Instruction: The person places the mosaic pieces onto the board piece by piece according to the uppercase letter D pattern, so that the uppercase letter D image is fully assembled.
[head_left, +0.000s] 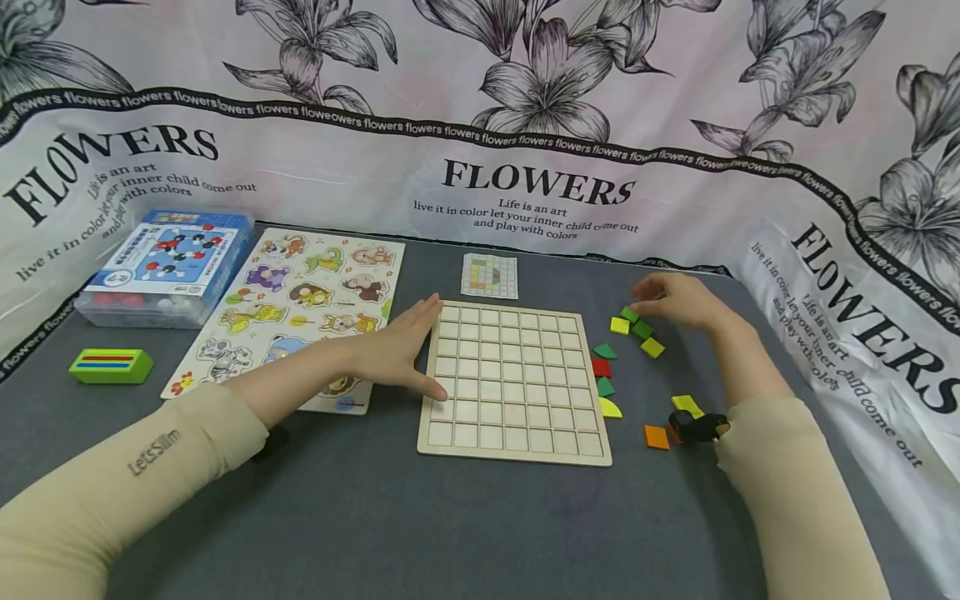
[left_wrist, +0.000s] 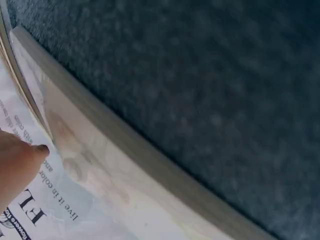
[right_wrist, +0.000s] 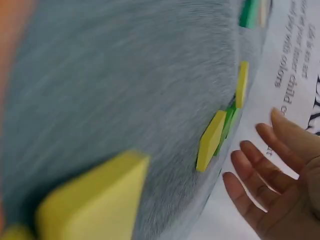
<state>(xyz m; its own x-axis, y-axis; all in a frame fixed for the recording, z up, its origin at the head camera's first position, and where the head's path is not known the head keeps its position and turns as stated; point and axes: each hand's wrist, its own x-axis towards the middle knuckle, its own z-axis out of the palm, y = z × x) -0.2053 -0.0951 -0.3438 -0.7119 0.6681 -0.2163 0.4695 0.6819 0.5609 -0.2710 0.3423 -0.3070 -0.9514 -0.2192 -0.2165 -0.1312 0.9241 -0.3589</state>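
Observation:
A pale wooden grid board point(head_left: 517, 379) lies flat on the dark grey table. My left hand point(head_left: 393, 346) is at its left edge, fingers extended and the thumb over the lower left squares; nothing is gripped. At the upper right, my right hand point(head_left: 678, 298) hovers beside small green tiles point(head_left: 642, 329) and yellow tiles point(head_left: 652, 347). In the right wrist view the fingers of the right hand point(right_wrist: 277, 182) are spread and loosely bent, holding nothing, near a yellow tile point(right_wrist: 211, 140). The left wrist view shows only a fingertip point(left_wrist: 30, 155).
By the board's right edge lie green, red point(head_left: 602, 367) and yellow pieces. An orange tile point(head_left: 657, 437) lies nearer. A pattern card point(head_left: 489, 276) is behind the board. Leftward are an animal puzzle point(head_left: 255, 312), a plastic box point(head_left: 168, 267) and a green block point(head_left: 111, 367).

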